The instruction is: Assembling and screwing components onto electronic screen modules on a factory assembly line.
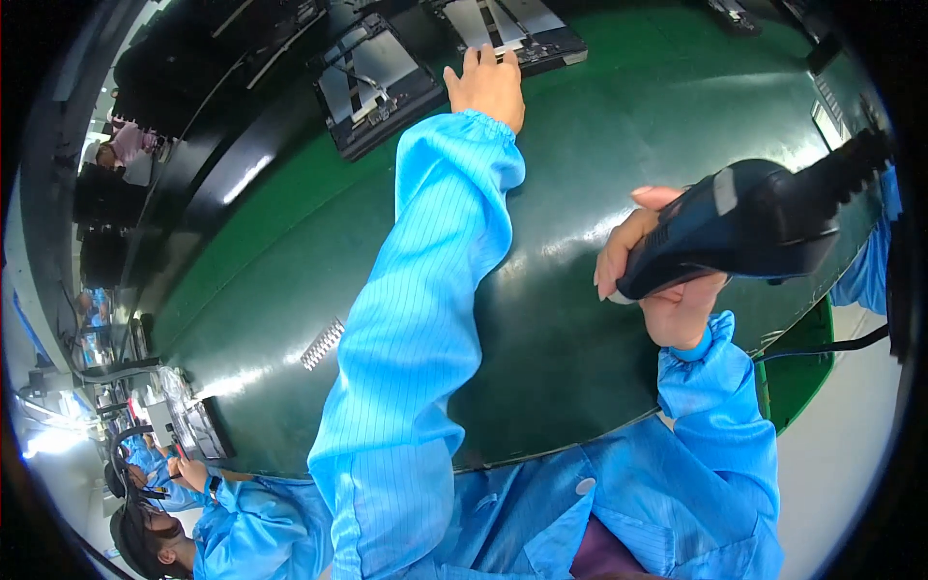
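Left hand (486,85) (fingers open) reaches a flat grey-and-black panel assembly (512,29); right hand (659,280) grips a dark pistol-shaped power tool (744,227), not yet applied.

Tool in your right hand: a black power screwdriver (744,227), lying roughly level above the green belt, its ribbed cord end toward the right.
Thing at your left hand: a flat black panel (512,29) with grey plates, lying face-up at the belt's far edge.
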{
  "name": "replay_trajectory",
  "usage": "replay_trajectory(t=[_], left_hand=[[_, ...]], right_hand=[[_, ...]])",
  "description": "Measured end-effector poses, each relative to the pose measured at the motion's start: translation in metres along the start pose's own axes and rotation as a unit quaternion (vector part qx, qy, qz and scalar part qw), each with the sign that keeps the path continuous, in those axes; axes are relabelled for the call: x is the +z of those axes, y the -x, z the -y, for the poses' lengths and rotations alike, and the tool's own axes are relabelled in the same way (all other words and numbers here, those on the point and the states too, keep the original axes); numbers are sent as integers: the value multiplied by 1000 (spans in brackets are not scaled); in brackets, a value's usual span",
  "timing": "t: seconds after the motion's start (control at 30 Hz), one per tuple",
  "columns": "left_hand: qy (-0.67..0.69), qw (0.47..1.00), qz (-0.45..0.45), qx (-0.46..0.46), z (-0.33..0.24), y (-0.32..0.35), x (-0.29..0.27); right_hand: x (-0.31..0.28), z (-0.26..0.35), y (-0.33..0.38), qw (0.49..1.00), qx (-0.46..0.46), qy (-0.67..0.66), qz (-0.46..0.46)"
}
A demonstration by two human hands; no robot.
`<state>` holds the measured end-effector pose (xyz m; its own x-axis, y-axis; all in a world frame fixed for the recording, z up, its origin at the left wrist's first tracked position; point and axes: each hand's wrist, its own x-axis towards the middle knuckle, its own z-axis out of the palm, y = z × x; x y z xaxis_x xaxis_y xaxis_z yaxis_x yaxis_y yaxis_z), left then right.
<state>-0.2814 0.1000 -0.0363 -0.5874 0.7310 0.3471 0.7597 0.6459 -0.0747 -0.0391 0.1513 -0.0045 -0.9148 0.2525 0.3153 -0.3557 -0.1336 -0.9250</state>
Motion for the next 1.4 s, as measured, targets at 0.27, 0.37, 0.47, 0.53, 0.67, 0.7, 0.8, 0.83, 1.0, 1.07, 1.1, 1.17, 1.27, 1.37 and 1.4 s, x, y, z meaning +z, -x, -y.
replay_trajectory(t=[0.27, 0.37, 0.47, 0.53, 0.67, 0.7, 0.8, 0.83, 1.0, 1.07, 1.1, 1.17, 1.27, 1.37, 1.4], left_hand=[[-76, 992, 104, -13, 68, 38, -40], [-151, 961, 183, -140, 119, 63, -56], [-91, 965, 209, -134, 153, 66, -57], [-107, 971, 153, -150, 152, 65, -56], [-140, 972, -59, -181, 170, 71, -62], [-136, 968, -80, -193, 164, 70, -75], [-103, 969, -164, -154, 149, 79, -109], [-88, 965, -198, -146, 147, 92, -124], [-31, 946, -293, -136, 107, 147, -171], [0, 948, -315, -40, 71, 154, -174], [30, 948, -316, 6, 51, 156, -174], [42, 962, -266, 50, 28, 171, -172], [74, 980, -132, 128, -1, 190, -168], [166, 977, -22, 135, -30, 212, -151], [178, 974, -4, 143, -41, 219, -143]], right_hand=[[-13, 10, 2, 999, 8, -29, -14], [-10, 20, -1, 999, 24, -37, -9], [-13, 17, -1, 999, 19, -39, -13], [-12, 11, -1, 999, 8, -35, -18], [-4, 8, -1, 996, -13, -36, -74], [-5, 10, 0, 996, -20, -22, -80], [-10, 13, 1, 996, -21, -11, -82], [-8, 12, -2, 997, -13, -3, -77], [-12, 4, -10, 986, -143, -72, -50], [-14, 8, -10, 986, -143, -66, -55], [-17, 10, -9, 986, -143, -66, -55], [-20, 13, -10, 987, -140, -70, -47], [-21, 24, -11, 984, -104, 8, -143], [-48, 38, -17, 981, -129, 28, -142], [-58, 42, -18, 978, -141, 32, -149]])
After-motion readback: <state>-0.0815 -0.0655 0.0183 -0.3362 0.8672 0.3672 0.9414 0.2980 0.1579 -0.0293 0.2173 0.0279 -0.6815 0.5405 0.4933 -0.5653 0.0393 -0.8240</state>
